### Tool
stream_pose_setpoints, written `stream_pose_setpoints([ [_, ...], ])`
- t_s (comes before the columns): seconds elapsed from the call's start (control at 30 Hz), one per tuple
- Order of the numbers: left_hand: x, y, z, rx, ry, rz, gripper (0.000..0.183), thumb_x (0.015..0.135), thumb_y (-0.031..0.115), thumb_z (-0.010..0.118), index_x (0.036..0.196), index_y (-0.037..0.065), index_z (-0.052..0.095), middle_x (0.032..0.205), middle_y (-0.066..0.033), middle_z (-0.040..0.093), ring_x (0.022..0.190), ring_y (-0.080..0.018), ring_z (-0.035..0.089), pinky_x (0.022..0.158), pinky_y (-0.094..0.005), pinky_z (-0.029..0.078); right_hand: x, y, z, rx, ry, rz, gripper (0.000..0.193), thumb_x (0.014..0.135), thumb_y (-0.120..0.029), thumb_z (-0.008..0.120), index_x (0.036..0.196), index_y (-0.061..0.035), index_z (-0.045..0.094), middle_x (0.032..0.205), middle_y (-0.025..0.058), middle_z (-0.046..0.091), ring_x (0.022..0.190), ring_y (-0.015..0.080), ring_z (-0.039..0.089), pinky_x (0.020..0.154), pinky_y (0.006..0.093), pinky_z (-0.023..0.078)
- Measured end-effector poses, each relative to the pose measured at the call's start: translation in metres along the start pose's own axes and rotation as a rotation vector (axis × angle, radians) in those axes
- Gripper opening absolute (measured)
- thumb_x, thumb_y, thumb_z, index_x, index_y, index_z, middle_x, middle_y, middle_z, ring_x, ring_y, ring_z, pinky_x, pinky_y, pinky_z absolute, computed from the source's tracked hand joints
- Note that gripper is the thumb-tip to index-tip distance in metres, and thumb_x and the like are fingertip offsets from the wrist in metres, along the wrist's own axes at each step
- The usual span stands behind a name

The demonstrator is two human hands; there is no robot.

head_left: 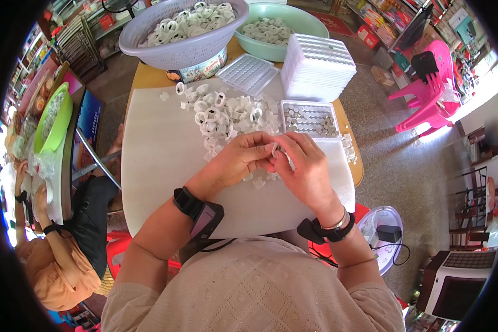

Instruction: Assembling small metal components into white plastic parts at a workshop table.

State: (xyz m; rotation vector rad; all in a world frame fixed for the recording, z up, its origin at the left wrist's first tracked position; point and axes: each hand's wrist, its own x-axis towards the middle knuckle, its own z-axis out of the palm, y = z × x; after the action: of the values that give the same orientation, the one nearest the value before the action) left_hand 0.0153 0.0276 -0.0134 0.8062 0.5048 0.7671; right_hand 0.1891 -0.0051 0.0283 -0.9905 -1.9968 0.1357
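Observation:
Over the near side of the pile, my left hand (242, 161) and my right hand (303, 169) meet, fingertips pinched together. Between them shows a small white plastic ring (275, 148), mostly covered by the fingers. Just beyond lies a heap of loose white plastic pieces (221, 119), some ring-shaped and some small and blocky. Close past my right hand, a shallow white tray (283, 123) holds many small round greyish pieces (327, 126). More small white pieces (348, 148) line the table edge to its right.
At the back stand a lilac basket (149, 55) and a green basin (268, 52), both full of white parts. A tall stack of white trays (318, 69) and a single ridged tray (248, 73) are nearby. A person (63, 265) sits at another table on the left.

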Motion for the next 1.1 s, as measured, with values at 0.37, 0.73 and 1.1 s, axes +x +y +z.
stream_pose_setpoints([
  [0.37,-0.003,-0.001,-0.005,0.073,-0.015,0.014,0.027,0.093,0.021,0.06,0.11,0.001,0.059,0.095,-0.0048,0.063,0.081,-0.0128,0.062,0.071,-0.0267,0.053,-0.003,0.004,0.002,0.026,-0.007,0.039,0.028,0.074,0.0,0.066,0.101,-0.0016,0.059,0.091,0.0126,0.06,0.078,0.03,0.061,0.067,0.0378,0.052],
  [0.73,-0.003,0.003,0.001,0.072,0.006,-0.011,0.032,0.092,0.022,0.062,0.115,0.001,0.057,0.1,-0.0052,0.063,0.085,-0.0118,0.062,0.07,-0.0261,0.052,-0.009,-0.008,0.007,0.164,-0.012,0.193,0.033,0.075,0.001,0.066,0.106,-0.0035,0.053,0.091,0.0132,0.058,0.079,0.0295,0.058,0.067,0.0386,0.048],
  [1.1,-0.005,0.008,0.001,0.065,-0.095,-0.015,0.031,0.098,0.029,0.051,0.11,0.002,0.059,0.09,-0.0023,0.062,0.072,-0.0101,0.059,0.06,-0.025,0.049,-0.005,-0.002,-0.002,0.356,0.013,0.3,0.016,0.084,-0.001,0.064,0.1,-0.0016,0.062,0.088,0.0092,0.06,0.067,0.0174,0.057,0.058,0.0279,0.047],
])
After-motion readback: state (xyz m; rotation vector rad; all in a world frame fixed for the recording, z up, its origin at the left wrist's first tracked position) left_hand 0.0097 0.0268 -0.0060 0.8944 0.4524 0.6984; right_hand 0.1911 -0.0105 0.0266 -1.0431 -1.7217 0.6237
